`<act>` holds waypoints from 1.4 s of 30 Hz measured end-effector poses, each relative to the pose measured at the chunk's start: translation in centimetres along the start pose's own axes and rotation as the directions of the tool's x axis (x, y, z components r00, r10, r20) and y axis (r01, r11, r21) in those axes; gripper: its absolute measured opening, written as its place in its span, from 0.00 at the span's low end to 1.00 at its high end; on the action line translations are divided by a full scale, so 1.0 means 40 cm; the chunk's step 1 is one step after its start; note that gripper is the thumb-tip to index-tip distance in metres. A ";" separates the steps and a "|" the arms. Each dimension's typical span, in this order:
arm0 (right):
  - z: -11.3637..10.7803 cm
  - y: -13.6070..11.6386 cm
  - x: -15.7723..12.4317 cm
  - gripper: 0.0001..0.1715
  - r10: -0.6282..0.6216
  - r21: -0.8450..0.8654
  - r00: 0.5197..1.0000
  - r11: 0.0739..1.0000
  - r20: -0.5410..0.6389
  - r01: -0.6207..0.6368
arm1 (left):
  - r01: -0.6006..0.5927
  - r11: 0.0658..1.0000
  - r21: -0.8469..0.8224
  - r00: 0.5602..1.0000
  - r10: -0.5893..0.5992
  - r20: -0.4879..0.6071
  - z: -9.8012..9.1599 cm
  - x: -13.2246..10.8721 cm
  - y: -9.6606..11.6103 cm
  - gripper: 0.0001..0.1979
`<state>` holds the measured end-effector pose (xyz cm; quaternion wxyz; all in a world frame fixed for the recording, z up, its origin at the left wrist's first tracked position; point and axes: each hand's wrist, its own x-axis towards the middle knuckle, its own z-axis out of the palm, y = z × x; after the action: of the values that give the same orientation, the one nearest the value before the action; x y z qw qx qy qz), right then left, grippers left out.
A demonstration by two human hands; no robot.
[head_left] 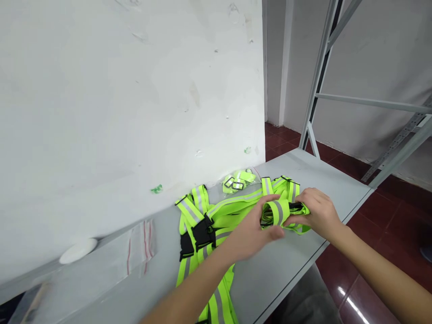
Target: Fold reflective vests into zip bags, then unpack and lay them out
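A folded bundle of neon-yellow reflective strap (281, 212) with a grey stripe is held up over the table between both hands. My left hand (251, 231) curls round its left end, thumb below and forefinger above. At its right end, my right hand (317, 210) is closed on the strap beside a black piece, with its fingertips partly hidden. Behind and left of the hands lies a pile of similar reflective straps (222, 220) with black buckles (203, 233). Part of the pile passes under my left forearm.
A clear bag (239, 181) of small yellow strap pieces rests against the white wall (135, 112). Clear zip bags (140, 245) with red lines and a white oval object (78, 250) lie left on the grey table (270, 274). A metal rack frame (317, 90) stands at the right.
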<state>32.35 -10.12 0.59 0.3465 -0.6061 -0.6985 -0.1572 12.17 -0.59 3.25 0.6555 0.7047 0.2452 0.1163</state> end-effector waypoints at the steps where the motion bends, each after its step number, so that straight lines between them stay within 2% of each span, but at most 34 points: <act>1: 0.001 0.001 0.004 0.26 0.053 0.033 0.999 0.998 0.000 -0.053 | -0.032 0.999 0.004 0.998 0.033 -0.047 0.010 0.003 -0.008 0.40; 4: 0.000 -0.001 0.019 0.30 0.192 0.134 0.981 0.973 -0.006 -0.190 | -0.139 0.988 -0.069 0.978 0.126 -0.166 0.034 0.028 -0.033 0.34; 7: -0.008 -0.005 0.036 0.34 0.328 0.218 0.945 0.922 0.002 -0.321 | -0.208 0.957 -0.200 0.975 0.187 -0.119 0.035 0.055 -0.052 0.28; 9: -0.016 -0.008 0.046 0.33 0.407 0.269 0.912 0.874 0.052 -0.405 | -0.226 0.950 -0.214 0.974 0.215 -0.075 0.024 0.066 -0.058 0.26; 11: -0.026 -0.013 0.055 0.31 0.446 0.325 0.887 0.827 0.119 -0.459 | -0.225 0.969 -0.100 0.974 0.221 -0.050 0.007 0.069 -0.061 0.24; 14: -0.036 -0.028 0.061 0.28 0.442 0.395 0.874 0.780 0.203 -0.486 | -0.239 0.951 0.196 0.970 0.240 0.019 -0.018 0.072 -0.068 0.17; 15: -0.037 -0.034 0.061 0.27 0.428 0.409 0.875 0.773 0.229 -0.485 | -0.278 0.906 0.318 0.959 0.278 0.047 -0.026 0.077 -0.070 0.16; 17: -0.036 -0.044 0.058 0.26 0.385 0.418 0.877 0.774 0.286 -0.476 | -0.356 0.754 0.552 0.924 0.373 0.086 -0.040 0.091 -0.073 0.15; 19: -0.032 -0.050 0.053 0.25 0.349 0.406 0.871 0.781 0.347 -0.474 | -0.384 0.597 0.705 0.890 0.441 0.112 -0.051 0.109 -0.070 0.11; 21: -0.028 -0.050 0.046 0.24 0.348 0.395 0.857 0.777 0.381 -0.491 | -0.422 0.471 0.775 0.857 0.485 0.172 -0.061 0.125 -0.063 0.09; 24: -0.024 -0.042 0.031 0.23 0.367 0.401 0.845 0.758 0.390 -0.514 | -0.507 0.321 0.800 0.794 0.535 0.289 -0.069 0.132 -0.054 0.11; 25: -0.022 -0.040 0.024 0.23 0.360 0.398 0.848 0.764 0.389 -0.507 | -0.522 0.304 0.797 0.785 0.535 0.311 -0.069 0.129 -0.054 0.12; 27: -0.015 -0.039 0.003 0.23 0.303 0.381 0.877 0.812 0.373 -0.443 | -0.527 0.311 0.791 0.802 0.491 0.341 -0.066 0.115 -0.061 0.17; 29: -0.004 -0.045 -0.023 0.22 0.189 0.373 0.928 0.876 0.320 -0.307 | -0.471 0.325 0.820 0.851 0.412 0.326 -0.058 0.090 -0.073 0.26; 31: 0.007 -0.053 -0.050 0.21 0.070 0.374 0.973 0.915 0.222 -0.152 | -0.308 0.409 0.859 0.932 0.311 0.185 -0.049 0.058 -0.084 0.27; 33: 0.015 -0.061 -0.068 0.19 0.005 0.354 0.994 0.934 0.108 -0.043 | -0.085 0.596 0.798 0.989 0.146 -0.003 -0.042 0.023 -0.089 0.17; 34: 0.017 -0.064 -0.071 0.19 -0.006 0.334 0.999 0.942 0.053 -0.012 | 0.018 0.704 0.710 0.999 0.011 -0.036 -0.040 0.006 -0.089 0.11; 35: 0.017 -0.064 -0.071 0.18 -0.007 0.311 1.000 0.950 0.002 0.006 | 0.125 0.798 0.590 0.988 -0.151 -0.006 -0.039 -0.009 -0.089 0.08; 36: 0.015 -0.064 -0.065 0.18 -0.001 0.292 0.999 0.956 -0.040 0.013 | 0.245 0.862 0.443 0.946 -0.313 0.086 -0.037 -0.020 -0.089 0.08; 37: 0.011 -0.064 -0.057 0.17 0.009 0.281 0.997 0.960 -0.078 0.013 | 0.377 0.884 0.276 0.871 -0.440 0.220 -0.035 -0.028 -0.090 0.12; 38: 0.007 -0.063 -0.045 0.17 0.019 0.275 0.994 0.961 -0.109 0.012 | 0.505 0.857 0.101 0.786 -0.505 0.356 -0.030 -0.031 -0.092 0.16; 39: 0.001 -0.063 -0.033 0.16 0.021 0.273 0.990 0.962 -0.136 0.017 | 0.602 0.795 -0.071 0.724 -0.506 0.469 -0.024 -0.031 -0.096 0.20; 40: -0.006 -0.064 -0.020 0.15 0.013 0.274 0.988 0.961 -0.155 0.030 | 0.649 0.723 -0.236 0.704 -0.454 0.546 -0.015 -0.026 -0.100 0.24; 41: -0.012 -0.067 -0.010 0.15 -0.008 0.271 0.986 0.961 -0.169 0.054 | 0.643 0.658 -0.392 0.728 -0.366 0.580 -0.004 -0.018 -0.103 0.28; 42: -0.019 -0.072 -0.002 0.14 -0.044 0.264 0.984 0.960 -0.175 0.090 | 0.596 0.606 -0.526 0.774 -0.261 0.576 0.008 -0.007 -0.105 0.32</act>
<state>29.82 -11.28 1.67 0.4780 -0.5137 -0.7018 -0.1224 11.28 -0.94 -0.86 0.9123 0.3353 0.1951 -0.1311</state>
